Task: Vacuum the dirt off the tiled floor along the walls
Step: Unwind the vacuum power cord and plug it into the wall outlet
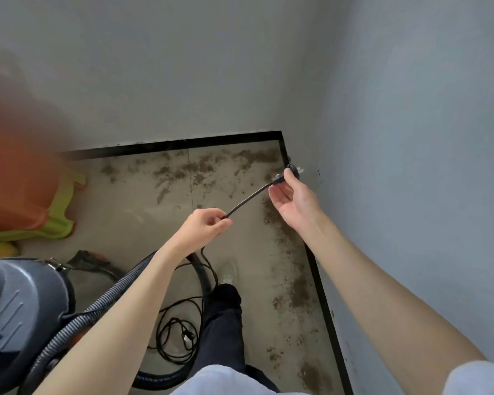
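Pale sleeves frame the bottom edge at about 5 and 6 o'clock, and both bare forearms reach up from them toward the middle of the view. Just beyond, at 8 o'clock, sits the grey vacuum cleaner [20,303], its ribbed hose [77,323] running from the lower left up under the left forearm. A black power cord [177,332] lies in loose coils on the tiled floor [143,212] at 6 o'clock, beside a dark trouser leg and a pale shoe.

Near the centre, the left hand [203,226] pinches the cord between curled fingers and thumb. From there a taut stretch of cord rises toward 2 o'clock to the plug [293,171], which the right hand [293,202] grips at its fingertips, palm turned up and the other fingers loosely spread. That plug (its metal prongs point at the right wall) sits just beside the wall [411,138].

Dirt [200,166] lies in brown patches along the black skirting, across 12 o'clock and down the right-hand wall to 5 o'clock. Orange and green plastic items [40,206] are stacked at 9 o'clock, partly blurred.
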The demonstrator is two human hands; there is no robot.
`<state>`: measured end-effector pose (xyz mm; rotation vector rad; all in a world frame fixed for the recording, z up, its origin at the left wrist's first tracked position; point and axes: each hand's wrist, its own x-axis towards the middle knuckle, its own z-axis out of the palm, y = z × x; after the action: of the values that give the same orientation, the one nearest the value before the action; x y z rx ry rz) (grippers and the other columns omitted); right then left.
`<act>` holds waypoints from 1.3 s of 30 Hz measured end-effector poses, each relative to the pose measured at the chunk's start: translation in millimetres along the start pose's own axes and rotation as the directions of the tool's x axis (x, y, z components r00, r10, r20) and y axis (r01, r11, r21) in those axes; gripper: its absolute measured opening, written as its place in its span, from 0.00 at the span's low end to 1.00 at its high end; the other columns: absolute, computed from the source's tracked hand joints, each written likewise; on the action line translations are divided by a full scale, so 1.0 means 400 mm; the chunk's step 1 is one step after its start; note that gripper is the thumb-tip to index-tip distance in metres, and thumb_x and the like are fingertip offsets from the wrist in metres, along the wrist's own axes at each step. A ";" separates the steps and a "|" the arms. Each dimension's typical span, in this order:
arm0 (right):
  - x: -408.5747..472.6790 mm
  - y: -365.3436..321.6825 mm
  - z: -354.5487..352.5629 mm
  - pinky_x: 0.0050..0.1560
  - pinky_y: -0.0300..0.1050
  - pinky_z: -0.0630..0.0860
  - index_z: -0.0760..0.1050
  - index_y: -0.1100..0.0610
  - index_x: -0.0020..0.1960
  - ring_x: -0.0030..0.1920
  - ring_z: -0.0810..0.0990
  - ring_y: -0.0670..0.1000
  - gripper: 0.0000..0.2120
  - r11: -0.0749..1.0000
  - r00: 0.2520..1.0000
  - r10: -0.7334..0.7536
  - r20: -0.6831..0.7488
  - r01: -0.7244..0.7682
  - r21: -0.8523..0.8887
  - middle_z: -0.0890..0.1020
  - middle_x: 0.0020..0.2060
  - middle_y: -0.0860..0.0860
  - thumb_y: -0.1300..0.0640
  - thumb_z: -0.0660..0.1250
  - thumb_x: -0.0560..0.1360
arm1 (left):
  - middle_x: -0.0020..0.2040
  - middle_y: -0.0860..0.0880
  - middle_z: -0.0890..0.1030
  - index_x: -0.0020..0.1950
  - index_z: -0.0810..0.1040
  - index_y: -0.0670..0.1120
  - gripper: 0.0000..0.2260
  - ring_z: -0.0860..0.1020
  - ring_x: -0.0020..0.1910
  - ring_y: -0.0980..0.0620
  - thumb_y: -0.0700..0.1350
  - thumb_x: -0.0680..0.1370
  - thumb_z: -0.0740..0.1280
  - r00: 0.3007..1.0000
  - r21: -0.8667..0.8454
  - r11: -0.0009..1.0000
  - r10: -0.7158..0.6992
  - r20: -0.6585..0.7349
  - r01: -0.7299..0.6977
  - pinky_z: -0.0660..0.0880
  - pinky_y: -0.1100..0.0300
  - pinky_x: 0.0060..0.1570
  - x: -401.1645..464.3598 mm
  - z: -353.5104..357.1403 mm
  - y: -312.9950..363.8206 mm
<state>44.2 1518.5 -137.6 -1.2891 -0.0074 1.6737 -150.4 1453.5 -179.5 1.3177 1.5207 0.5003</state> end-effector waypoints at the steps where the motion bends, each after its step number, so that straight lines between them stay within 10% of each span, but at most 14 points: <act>1: 0.028 -0.012 0.013 0.40 0.40 0.79 0.75 0.63 0.43 0.40 0.79 0.51 0.06 1.000 0.999 -0.005 -0.040 0.004 -0.028 0.79 0.39 0.57 0.62 0.69 0.77 | 0.29 0.55 0.73 0.38 0.77 0.49 0.10 0.68 0.30 0.55 0.50 0.78 0.66 1.000 -0.019 1.000 -0.010 0.013 0.010 0.68 0.63 0.38 0.030 -0.008 0.007; 7: 0.199 -0.074 0.098 0.36 0.39 0.74 0.75 0.62 0.43 0.40 0.79 0.52 0.05 0.995 0.988 0.095 -0.121 -0.090 0.044 0.81 0.38 0.56 0.65 0.67 0.77 | 0.26 0.55 0.74 0.34 0.75 0.50 0.14 0.66 0.26 0.58 0.53 0.78 0.65 0.997 -0.062 0.997 -0.037 0.061 0.040 0.63 0.72 0.27 0.254 -0.057 0.065; 14: 0.399 -0.141 0.092 0.37 0.40 0.66 0.78 0.53 0.40 0.37 0.78 0.44 0.05 0.929 0.976 0.089 -0.199 -0.153 -0.336 0.81 0.36 0.46 0.57 0.74 0.72 | 0.32 0.53 0.77 0.41 0.76 0.51 0.06 0.72 0.30 0.56 0.46 0.78 0.67 0.995 0.025 1.000 0.014 0.103 -0.017 0.70 0.63 0.37 0.528 -0.022 0.126; 22: 0.666 -0.135 -0.075 0.43 0.38 0.75 0.79 0.59 0.52 0.49 0.80 0.51 0.05 0.884 0.999 0.034 -0.033 -0.046 -0.465 0.83 0.48 0.53 0.61 0.66 0.78 | 0.31 0.56 0.74 0.57 0.82 0.49 0.10 0.70 0.28 0.61 0.47 0.79 0.65 0.973 0.199 0.954 0.231 -0.005 -0.225 0.64 0.68 0.30 0.818 0.179 0.028; 23: 0.709 -0.127 -0.119 0.47 0.38 0.75 0.78 0.60 0.58 0.55 0.80 0.53 0.09 0.767 0.997 -0.063 -0.035 0.026 -0.642 0.82 0.54 0.54 0.60 0.65 0.79 | 0.34 0.54 0.75 0.58 0.82 0.48 0.10 0.70 0.30 0.59 0.46 0.80 0.64 0.971 0.220 0.947 0.239 0.010 -0.235 0.64 0.68 0.30 0.856 0.209 -0.010; 25: 0.801 -0.112 -0.225 0.61 0.41 0.69 0.72 0.59 0.69 0.66 0.74 0.55 0.17 0.129 0.942 -0.323 0.092 0.140 -0.982 0.77 0.65 0.54 0.56 0.62 0.81 | 0.35 0.55 0.74 0.56 0.81 0.43 0.10 0.72 0.32 0.55 0.44 0.80 0.63 0.971 0.239 0.942 0.233 0.044 -0.237 0.65 0.71 0.28 0.937 0.276 -0.091; 27: 0.894 -0.109 -0.334 0.75 0.51 0.52 0.65 0.60 0.74 0.75 0.62 0.56 0.21 -0.589 0.865 -0.342 0.367 0.107 -0.801 0.68 0.73 0.56 0.55 0.56 0.83 | 0.32 0.56 0.71 0.55 0.80 0.42 0.09 0.70 0.30 0.55 0.43 0.80 0.62 0.973 0.216 0.949 0.218 0.075 -0.229 0.64 0.72 0.26 1.018 0.357 -0.172; 29: 0.965 -0.125 -0.414 0.76 0.58 0.39 0.59 0.60 0.77 0.78 0.53 0.57 0.24 -0.911 0.825 -0.228 0.517 0.007 -0.412 0.61 0.77 0.57 0.54 0.54 0.83 | 0.35 0.53 0.74 0.61 0.78 0.45 0.11 0.70 0.31 0.57 0.45 0.80 0.62 0.969 0.165 0.956 0.229 0.095 -0.243 0.64 0.71 0.28 1.074 0.425 -0.227; 33: 1.069 -0.182 -0.501 0.69 0.64 0.32 0.44 0.61 0.79 0.79 0.44 0.61 0.30 -0.953 0.837 -0.269 0.476 -0.304 -0.004 0.47 0.79 0.60 0.48 0.47 0.84 | 0.51 0.49 0.80 0.62 0.78 0.48 0.13 0.77 0.48 0.53 0.48 0.79 0.65 0.941 0.084 0.937 0.336 0.039 -0.338 0.70 0.65 0.43 1.188 0.556 -0.307; 39: 1.126 -0.208 -0.568 0.65 0.67 0.27 0.35 0.61 0.78 0.77 0.37 0.63 0.34 -0.800 0.820 -0.269 0.506 -0.483 0.356 0.39 0.78 0.60 0.40 0.40 0.83 | 0.46 0.50 0.79 0.58 0.79 0.44 0.11 0.76 0.43 0.52 0.47 0.79 0.65 0.873 0.143 0.872 0.482 -0.078 -0.469 0.71 0.61 0.41 1.318 0.729 -0.328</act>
<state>289.5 1750.8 -521.4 1.1477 1.6090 0.9523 102.0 1801.7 -621.1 1.8007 1.3215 0.8163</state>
